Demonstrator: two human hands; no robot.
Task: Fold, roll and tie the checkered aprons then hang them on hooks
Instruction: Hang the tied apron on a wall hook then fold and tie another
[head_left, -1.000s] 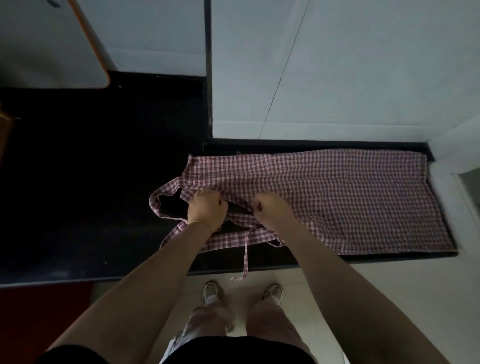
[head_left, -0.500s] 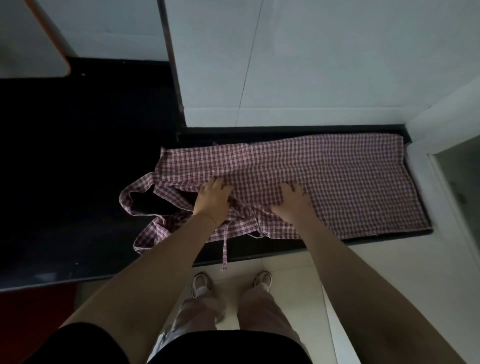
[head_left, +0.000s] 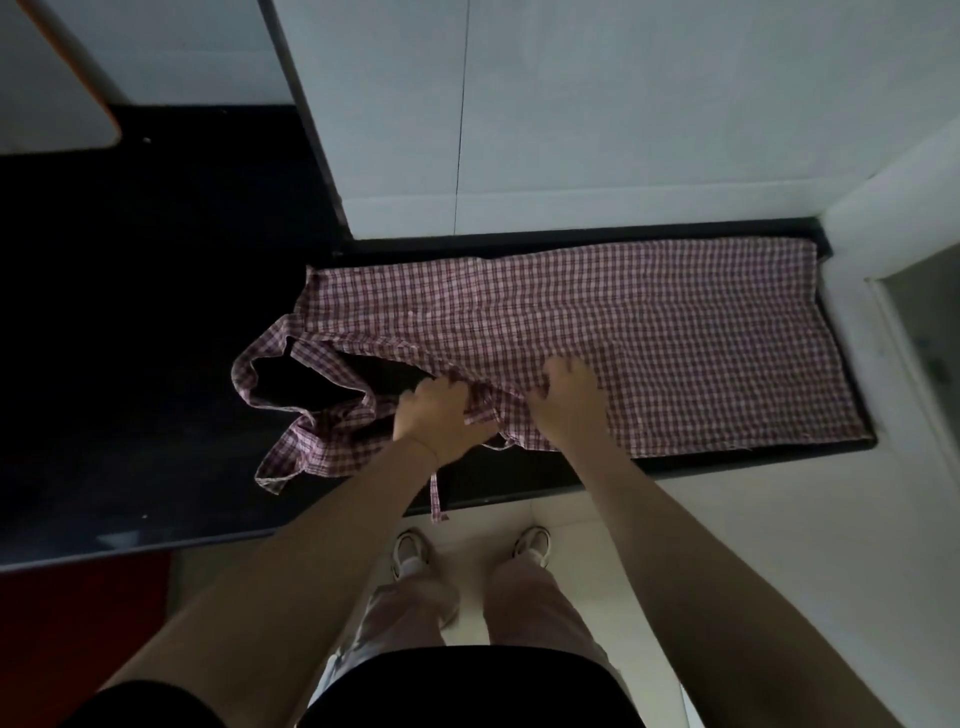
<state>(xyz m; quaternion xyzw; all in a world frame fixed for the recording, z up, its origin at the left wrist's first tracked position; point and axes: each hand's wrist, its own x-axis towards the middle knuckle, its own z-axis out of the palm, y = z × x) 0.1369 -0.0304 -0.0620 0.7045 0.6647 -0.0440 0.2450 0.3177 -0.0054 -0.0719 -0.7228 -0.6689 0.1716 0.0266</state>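
A red-and-white checkered apron (head_left: 649, 332) lies spread along a black counter (head_left: 156, 322), its long body reaching to the right wall. Its neck loop and bib (head_left: 291, 384) are bunched at the left end. One thin tie (head_left: 435, 493) hangs over the counter's front edge. My left hand (head_left: 439, 418) grips the gathered cloth at the apron's near edge, fingers curled into the fabric. My right hand (head_left: 569, 397) sits just to the right of it, fingers bent and pinching a fold of the same edge.
White wall panels (head_left: 597, 119) rise behind the counter and a white ledge (head_left: 883, 249) closes off its right end. A white board with an orange rim (head_left: 57, 98) sits at the far left. My legs and shoes (head_left: 530, 543) stand on pale floor; a red cabinet front (head_left: 78, 623) shows below left.
Both hands lay flat on the cloth half a second ago; now their fingers curl into the near edge, and the bib fold has lifted, showing black counter beneath it.
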